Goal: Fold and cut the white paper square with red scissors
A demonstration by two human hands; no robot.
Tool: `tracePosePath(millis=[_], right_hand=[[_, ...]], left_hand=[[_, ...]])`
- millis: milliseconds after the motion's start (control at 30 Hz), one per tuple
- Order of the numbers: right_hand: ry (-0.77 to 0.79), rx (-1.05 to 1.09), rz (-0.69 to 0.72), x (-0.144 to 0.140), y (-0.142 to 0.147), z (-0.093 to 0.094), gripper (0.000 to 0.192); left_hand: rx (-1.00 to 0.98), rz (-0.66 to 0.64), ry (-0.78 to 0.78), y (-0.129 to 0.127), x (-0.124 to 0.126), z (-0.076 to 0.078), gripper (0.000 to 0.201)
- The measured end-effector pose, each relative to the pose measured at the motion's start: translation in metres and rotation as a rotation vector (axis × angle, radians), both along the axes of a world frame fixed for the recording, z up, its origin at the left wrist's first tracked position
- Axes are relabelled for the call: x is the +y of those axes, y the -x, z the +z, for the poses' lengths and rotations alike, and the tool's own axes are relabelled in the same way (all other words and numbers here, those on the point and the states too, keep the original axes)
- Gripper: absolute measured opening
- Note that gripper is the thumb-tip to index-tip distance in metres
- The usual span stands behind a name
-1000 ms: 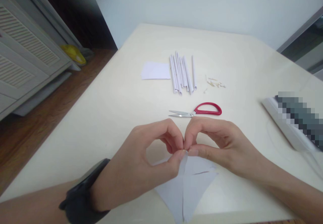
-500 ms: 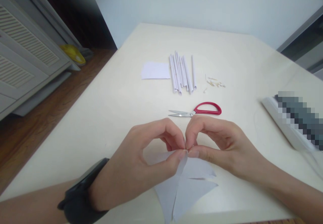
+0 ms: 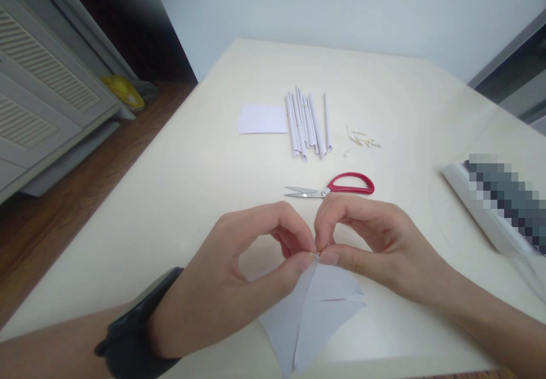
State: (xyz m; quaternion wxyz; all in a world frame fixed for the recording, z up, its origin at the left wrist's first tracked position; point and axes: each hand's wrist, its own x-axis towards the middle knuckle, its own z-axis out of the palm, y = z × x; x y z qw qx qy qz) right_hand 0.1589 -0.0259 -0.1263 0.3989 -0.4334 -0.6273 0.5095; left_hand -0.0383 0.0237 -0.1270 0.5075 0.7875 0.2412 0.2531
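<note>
My left hand [image 3: 239, 276] and my right hand [image 3: 375, 248] meet at their fingertips just above the near part of the cream table [image 3: 179, 185]. Both pinch the top corner of a white sheet of paper [image 3: 311, 316], thumb against forefinger on each side. The sheet hangs down from that corner in folded flaps toward the table's front edge. A black band sits on my left wrist [image 3: 132, 339]. Red-handled scissors [image 3: 336, 186] lie shut just beyond my fingers.
Several rolled white paper tubes [image 3: 306, 123] lie mid-table beside a flat white square of paper [image 3: 262, 119]. Small pale sticks [image 3: 362, 139] are scattered to their right. A white object with a blurred patch [image 3: 495, 202] sits at the right edge. A louvred cabinet [image 3: 38, 89] stands left.
Both hands stay pinched together at the paper's corner. The hanging flaps have shifted a little to the left and changed shape slightly.
</note>
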Motion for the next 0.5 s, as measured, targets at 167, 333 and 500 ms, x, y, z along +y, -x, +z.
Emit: tracePosePath(millis=[167, 333, 500], right_hand=[[-0.019, 0.002, 0.021, 0.0015, 0.0007, 0.0, 0.007], [-0.048, -0.003, 0.022, 0.0003, 0.0007, -0.0014, 0.008], [-0.086, -0.028, 0.02, 0.0007, -0.0001, -0.0043, 0.01]], left_hand=[[0.004, 0.011, 0.0, -0.0004, -0.0019, -0.0018, 0.01], [0.023, 0.038, -0.012, -0.0018, -0.0038, 0.0005, 0.014], [0.03, 0.071, -0.043, -0.0039, -0.0059, 0.0008, 0.015]])
